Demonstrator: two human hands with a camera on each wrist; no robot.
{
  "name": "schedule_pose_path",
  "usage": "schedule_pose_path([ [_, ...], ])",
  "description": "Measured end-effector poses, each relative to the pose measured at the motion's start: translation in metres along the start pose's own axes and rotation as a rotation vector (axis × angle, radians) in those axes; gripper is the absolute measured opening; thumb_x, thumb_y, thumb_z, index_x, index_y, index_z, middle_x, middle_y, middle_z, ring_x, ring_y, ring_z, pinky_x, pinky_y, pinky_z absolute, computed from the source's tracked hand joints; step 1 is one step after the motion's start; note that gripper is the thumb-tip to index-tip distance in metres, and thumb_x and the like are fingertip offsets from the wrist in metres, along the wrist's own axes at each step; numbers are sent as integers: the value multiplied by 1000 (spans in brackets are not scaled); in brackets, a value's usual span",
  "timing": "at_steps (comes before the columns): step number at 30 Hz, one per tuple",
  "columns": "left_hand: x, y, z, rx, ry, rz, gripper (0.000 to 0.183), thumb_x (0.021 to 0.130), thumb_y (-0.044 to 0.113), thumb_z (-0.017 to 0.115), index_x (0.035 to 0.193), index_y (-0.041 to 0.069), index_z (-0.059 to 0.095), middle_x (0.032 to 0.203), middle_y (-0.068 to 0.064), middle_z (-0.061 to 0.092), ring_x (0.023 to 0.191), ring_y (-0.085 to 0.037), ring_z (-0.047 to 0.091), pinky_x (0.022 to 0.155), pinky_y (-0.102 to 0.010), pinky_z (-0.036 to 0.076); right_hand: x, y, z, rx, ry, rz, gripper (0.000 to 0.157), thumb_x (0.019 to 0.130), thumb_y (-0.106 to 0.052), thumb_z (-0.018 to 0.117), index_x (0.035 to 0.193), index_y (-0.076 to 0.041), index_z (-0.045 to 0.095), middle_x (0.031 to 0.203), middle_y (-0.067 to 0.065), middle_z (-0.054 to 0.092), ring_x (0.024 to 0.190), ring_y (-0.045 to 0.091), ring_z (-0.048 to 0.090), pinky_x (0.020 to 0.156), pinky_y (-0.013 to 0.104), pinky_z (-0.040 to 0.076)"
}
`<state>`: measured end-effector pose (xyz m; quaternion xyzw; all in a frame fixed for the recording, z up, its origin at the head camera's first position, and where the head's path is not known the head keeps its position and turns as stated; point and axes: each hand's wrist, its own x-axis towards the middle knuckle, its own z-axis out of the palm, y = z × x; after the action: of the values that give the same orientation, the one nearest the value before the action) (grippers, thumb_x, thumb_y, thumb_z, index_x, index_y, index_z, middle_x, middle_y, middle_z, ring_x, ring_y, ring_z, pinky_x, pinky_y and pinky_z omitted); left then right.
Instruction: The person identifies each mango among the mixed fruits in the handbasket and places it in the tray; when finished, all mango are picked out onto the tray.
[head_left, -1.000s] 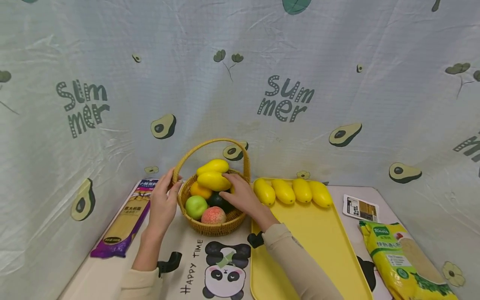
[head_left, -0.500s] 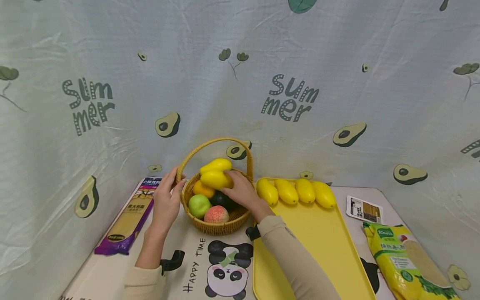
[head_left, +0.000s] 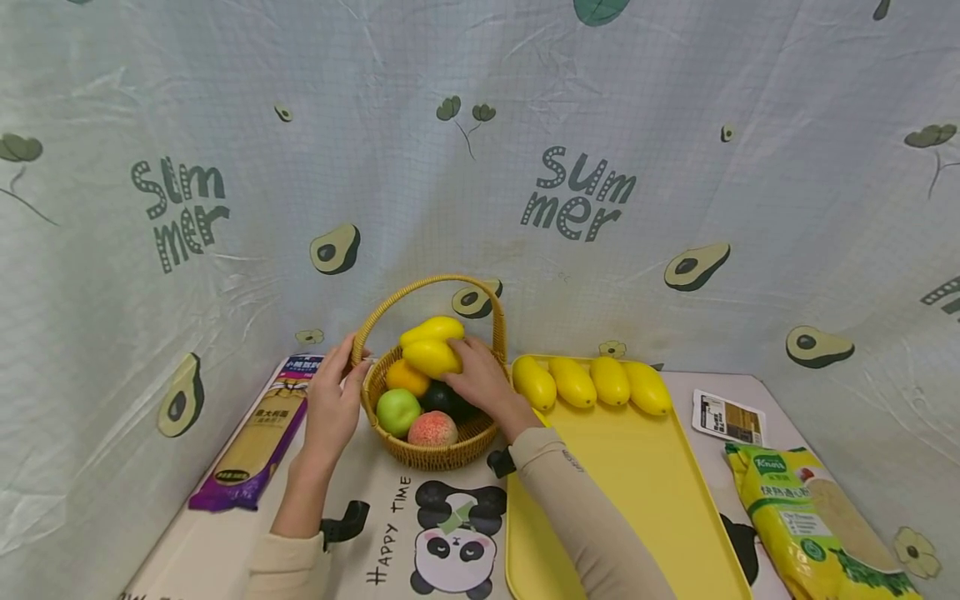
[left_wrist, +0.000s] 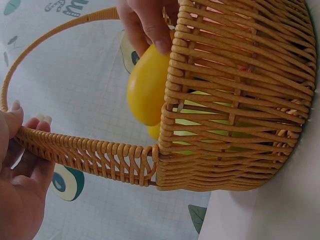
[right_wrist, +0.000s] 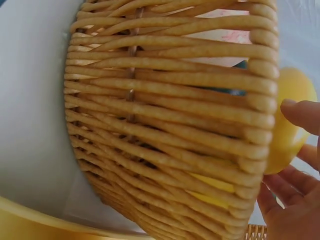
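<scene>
A wicker basket (head_left: 435,457) holds a green apple (head_left: 398,412), a peach (head_left: 432,430), an orange (head_left: 407,379), a dark green fruit (head_left: 444,400) and yellow mangoes. My left hand (head_left: 333,412) holds the left side of the basket's arched handle (left_wrist: 85,152), thumb and fingers on either side of it in the left wrist view. With thumb and fingers, my right hand (head_left: 483,379) grips the right end of the front mango (head_left: 431,358) on top of the pile. Another mango (head_left: 437,330) lies right behind it. In the right wrist view the basket wall partly hides the gripped mango (right_wrist: 290,120).
Right of the basket lies a yellow tray (head_left: 630,492) with several mangoes (head_left: 573,383) lined up along its back edge. A noodle packet (head_left: 258,433) is at the left. A small card-like pack (head_left: 727,417) and a Knorr bag (head_left: 813,517) lie at the right.
The head view has shifted slightly. My right fingers have settled round the mango's end, and it has barely moved. My left hand has stayed on the handle.
</scene>
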<state>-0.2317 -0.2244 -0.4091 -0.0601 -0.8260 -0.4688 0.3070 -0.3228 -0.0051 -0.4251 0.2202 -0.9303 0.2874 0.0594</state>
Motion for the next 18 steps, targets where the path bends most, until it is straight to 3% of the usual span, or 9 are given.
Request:
schedule_pose_path([
  [6, 1, 1, 0, 3, -4, 2, 43, 103, 23, 53, 145, 15, 51, 120, -7, 63, 118, -21, 60, 93, -2, 38, -1, 1, 1, 13, -24, -4, 61, 94, -33, 66, 148, -14, 45, 145, 9, 53, 133, 25, 50, 112, 42, 42],
  [14, 0, 2, -1, 3, -3, 6, 42, 103, 22, 53, 144, 14, 51, 120, -7, 63, 118, -20, 60, 93, -1, 39, 1, -3, 3, 119, 2, -5, 55, 92, -32, 69, 138, -10, 49, 130, 9, 62, 108, 20, 61, 94, 37, 52],
  [18, 0, 2, -1, 6, -9, -3, 43, 103, 23, 53, 145, 15, 50, 121, -7, 62, 119, -20, 60, 94, -2, 39, 0, -7, 4, 159, -3, 11, 53, 92, -29, 70, 136, -9, 48, 128, 12, 62, 104, 22, 61, 90, 37, 52],
])
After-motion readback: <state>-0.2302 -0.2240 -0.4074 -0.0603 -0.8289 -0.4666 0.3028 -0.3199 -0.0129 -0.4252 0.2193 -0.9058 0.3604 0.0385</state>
